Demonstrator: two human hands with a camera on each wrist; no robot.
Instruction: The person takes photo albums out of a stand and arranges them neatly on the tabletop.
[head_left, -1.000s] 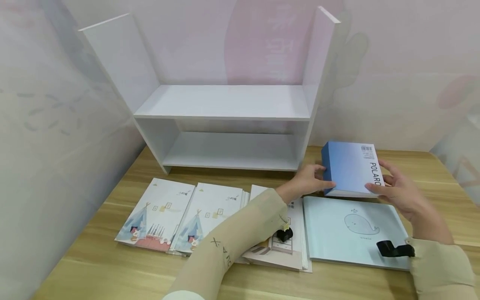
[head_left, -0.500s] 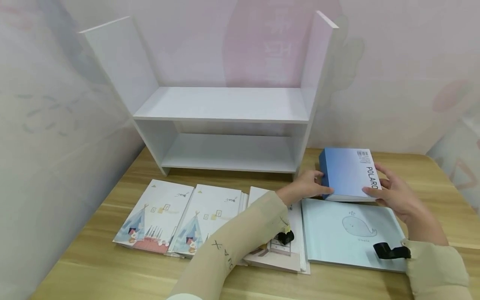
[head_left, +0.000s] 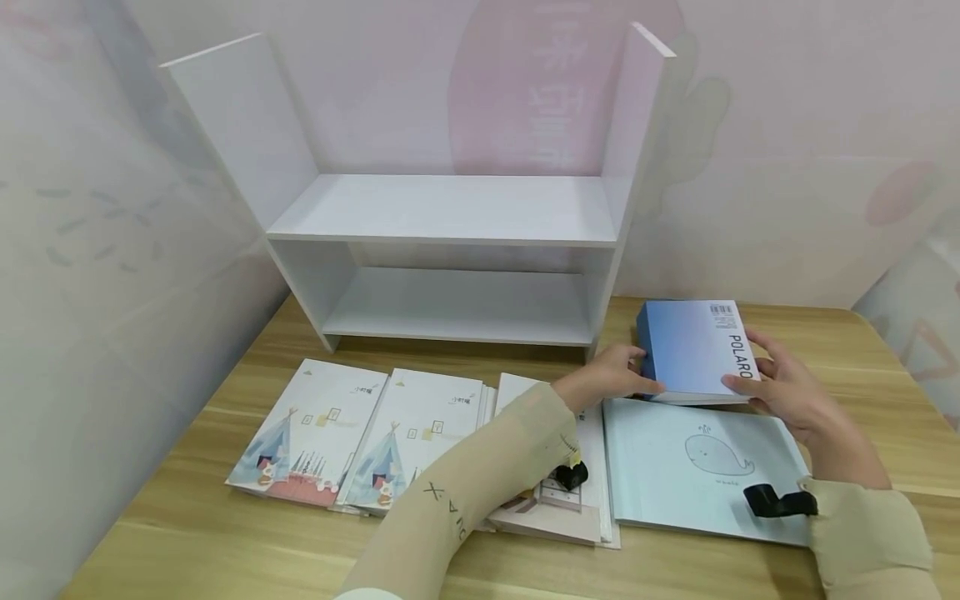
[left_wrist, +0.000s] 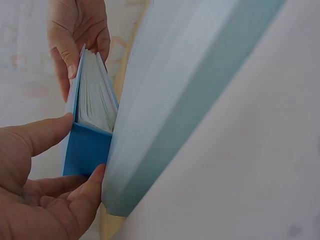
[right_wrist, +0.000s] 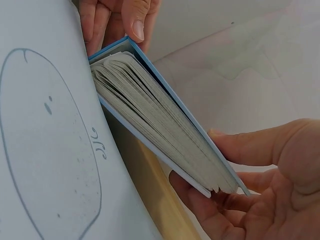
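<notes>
A thick blue photo album (head_left: 693, 346), its cover fading to white and lettered "POLARO", is held between both hands at the right of the head view. My left hand (head_left: 617, 372) pinches its spine, thumb at the top cover's edge and fingers lower, as the left wrist view shows. At the opposite edge, my right hand (head_left: 795, 387) grips the covers, thumb on top and fingers beneath. The page block (right_wrist: 160, 120) fans slightly in the right wrist view. Just in front of the album lies a pale blue whale-print book (head_left: 675, 483), partly overlapped by the right wrist's black strap.
A white two-tier shelf (head_left: 450, 208) stands at the back against the wall. White tent-print books (head_left: 311, 433) lie in a row on the wooden table (head_left: 187, 533). Another stack of books (head_left: 558, 525) sits partly under the left forearm.
Both hands have shifted the photo album slightly leftward and toward the near side, keeping their grip. The head view has tilted a little. Shelf and other books stay put.
</notes>
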